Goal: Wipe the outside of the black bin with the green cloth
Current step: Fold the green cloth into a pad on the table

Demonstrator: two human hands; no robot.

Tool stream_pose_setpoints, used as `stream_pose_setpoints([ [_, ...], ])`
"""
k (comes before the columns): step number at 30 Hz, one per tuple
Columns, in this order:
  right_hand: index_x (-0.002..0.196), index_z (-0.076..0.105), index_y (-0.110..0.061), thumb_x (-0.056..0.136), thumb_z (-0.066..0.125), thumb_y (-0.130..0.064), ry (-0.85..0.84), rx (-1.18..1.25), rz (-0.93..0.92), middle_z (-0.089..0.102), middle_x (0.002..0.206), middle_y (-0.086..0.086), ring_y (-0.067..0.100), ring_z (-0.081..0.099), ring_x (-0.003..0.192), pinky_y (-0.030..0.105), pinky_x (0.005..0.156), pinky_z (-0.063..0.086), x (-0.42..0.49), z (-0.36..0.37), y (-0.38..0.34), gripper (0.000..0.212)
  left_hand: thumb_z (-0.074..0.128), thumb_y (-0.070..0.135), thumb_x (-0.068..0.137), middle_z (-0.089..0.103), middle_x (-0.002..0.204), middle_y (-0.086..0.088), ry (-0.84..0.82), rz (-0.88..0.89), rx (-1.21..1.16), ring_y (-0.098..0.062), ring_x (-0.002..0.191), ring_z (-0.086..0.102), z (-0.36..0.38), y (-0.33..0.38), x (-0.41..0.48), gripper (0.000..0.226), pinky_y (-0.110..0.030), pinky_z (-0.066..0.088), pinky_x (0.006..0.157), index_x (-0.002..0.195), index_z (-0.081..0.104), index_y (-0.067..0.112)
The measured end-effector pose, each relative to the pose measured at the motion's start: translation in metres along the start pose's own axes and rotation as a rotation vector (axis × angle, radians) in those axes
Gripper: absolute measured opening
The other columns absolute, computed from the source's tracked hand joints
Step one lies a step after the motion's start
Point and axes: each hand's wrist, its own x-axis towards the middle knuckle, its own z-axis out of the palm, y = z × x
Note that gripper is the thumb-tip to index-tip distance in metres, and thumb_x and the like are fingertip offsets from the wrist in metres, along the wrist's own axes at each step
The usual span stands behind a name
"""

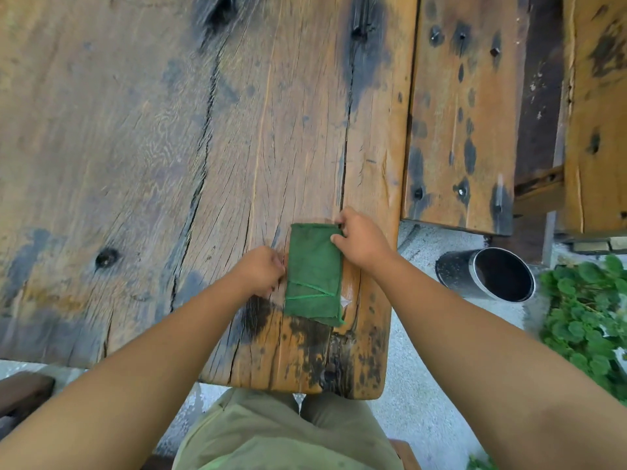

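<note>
The green cloth [314, 273] lies folded into a narrow rectangle near the front right corner of the wooden table [169, 147]. My right hand [361, 240] pinches its far right corner. My left hand [263, 271] rests at its left edge with curled fingers touching the fabric. The black bin [485, 274] lies on its side on the concrete ground to the right of the table, its open mouth with a shiny rim facing the camera. Neither hand is near the bin.
A wooden bench [461, 113] stands to the right of the table, beyond the bin. Green leafy plants [590, 313] grow at the right edge. My legs in olive trousers [281, 432] are below the table's front edge.
</note>
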Motion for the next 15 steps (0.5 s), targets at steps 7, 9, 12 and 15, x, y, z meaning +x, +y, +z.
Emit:
stream_pose_setpoints([
  [7, 0.103, 0.056, -0.011, 0.087, 0.074, -0.029, 0.039, 0.137, 0.147, 0.063, 0.091, 0.009, 0.026, 0.061, 0.083, 0.035, 0.067, 0.044, -0.011, 0.012, 0.008, 0.030, 0.069, 0.016, 0.089, 0.061, 0.080, -0.008, 0.096, 0.093, -0.264, -0.023, 0.058, 0.061, -0.017, 0.026, 0.028, 0.023, -0.038, 0.056, 0.058, 0.105, 0.054, 0.010],
  [9, 0.110, 0.056, -0.010, 0.086, 0.075, -0.027, 0.037, 0.146, 0.147, 0.062, 0.093, 0.008, 0.025, 0.060, 0.085, 0.034, 0.068, 0.043, -0.007, 0.013, 0.005, 0.035, 0.072, 0.016, 0.087, 0.061, 0.082, -0.007, 0.106, 0.131, -0.207, -0.022, 0.060, 0.060, -0.016, 0.031, 0.036, 0.028, -0.034, 0.052, 0.053, 0.105, 0.051, 0.012],
  [12, 0.113, 0.055, -0.007, 0.088, 0.071, -0.020, 0.010, 0.050, 0.099, 0.062, 0.098, 0.013, 0.030, 0.060, 0.088, 0.034, 0.067, 0.041, -0.002, 0.014, 0.001, 0.033, 0.073, 0.019, 0.085, 0.057, 0.088, -0.004, 0.185, 0.207, 0.030, -0.023, 0.078, 0.057, -0.013, 0.033, 0.044, 0.030, -0.031, 0.042, 0.065, 0.104, 0.049, 0.013],
  [15, 0.108, 0.059, -0.004, 0.089, 0.067, -0.016, -0.011, -0.019, 0.063, 0.061, 0.098, 0.016, 0.034, 0.061, 0.089, 0.034, 0.065, 0.041, 0.000, 0.014, -0.001, 0.024, 0.070, 0.017, 0.086, 0.056, 0.089, -0.004, 0.192, 0.266, 0.159, -0.025, 0.083, 0.056, -0.012, 0.031, 0.048, 0.025, -0.032, 0.041, 0.068, 0.104, 0.053, 0.010],
])
